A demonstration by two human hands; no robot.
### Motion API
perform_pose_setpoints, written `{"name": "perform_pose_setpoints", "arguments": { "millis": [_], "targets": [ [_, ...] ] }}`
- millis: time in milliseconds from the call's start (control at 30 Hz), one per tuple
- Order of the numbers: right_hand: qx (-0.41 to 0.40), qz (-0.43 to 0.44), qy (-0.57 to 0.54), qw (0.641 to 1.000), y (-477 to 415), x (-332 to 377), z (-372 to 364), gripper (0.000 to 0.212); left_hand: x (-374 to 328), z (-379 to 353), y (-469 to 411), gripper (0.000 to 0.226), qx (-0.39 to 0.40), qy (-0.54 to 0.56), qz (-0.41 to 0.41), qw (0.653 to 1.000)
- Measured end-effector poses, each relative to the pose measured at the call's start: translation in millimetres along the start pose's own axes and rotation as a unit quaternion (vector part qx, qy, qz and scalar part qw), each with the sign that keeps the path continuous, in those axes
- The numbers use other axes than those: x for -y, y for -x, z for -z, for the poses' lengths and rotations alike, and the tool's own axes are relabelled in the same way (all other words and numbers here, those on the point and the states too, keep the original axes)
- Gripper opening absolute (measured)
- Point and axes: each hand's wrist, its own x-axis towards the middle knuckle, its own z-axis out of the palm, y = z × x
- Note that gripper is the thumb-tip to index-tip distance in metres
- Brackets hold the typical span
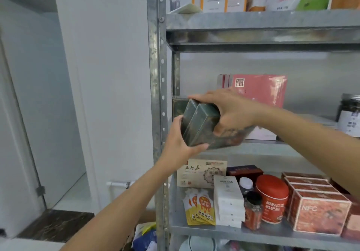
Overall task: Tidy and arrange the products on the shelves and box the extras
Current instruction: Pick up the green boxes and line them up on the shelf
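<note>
Two dark green rectangular cartons point(198, 126) are gripped together, tilted, at the left end of the grey metal middle shelf point(292, 149). The left hand point(181, 139) curls under their near end and the right hand point(229, 110) clasps the top. They are not yet set down. The lower shelf seems grouped, and no box for extras shows. Readable writing: "NFC" on the red square box point(311, 209) and "五行养" on the cream flat box point(194, 169). The cartons' print is too blurred.
</note>
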Motion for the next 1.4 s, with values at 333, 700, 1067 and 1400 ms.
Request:
{"name": "perform_pose_setpoints", "arguments": {
  "millis": [333,700,1067,1400],
  "targets": [
    [-0.255,-0.318,-0.318,0.856,39,-51,-108,0.071,17,21,-16,0.094,-0.056,0.019,0.125,0.99],
    [-0.267,-0.347,-0.276,0.856,24,-65,-145,0.038,22,-3,-30,0.075,-0.092,-0.067,0.19,0.975],
    [-0.324,-0.33,-0.254,0.85,42,-115,-138,0.019,29,-4,-47,0.043,-0.187,-0.39,0.159,0.887],
    [-0.279,-0.306,-0.177,0.893,42,-136,-135,0.02,17,0,-58,0.048,-0.117,-0.472,0.183,0.854]
  ]
}}
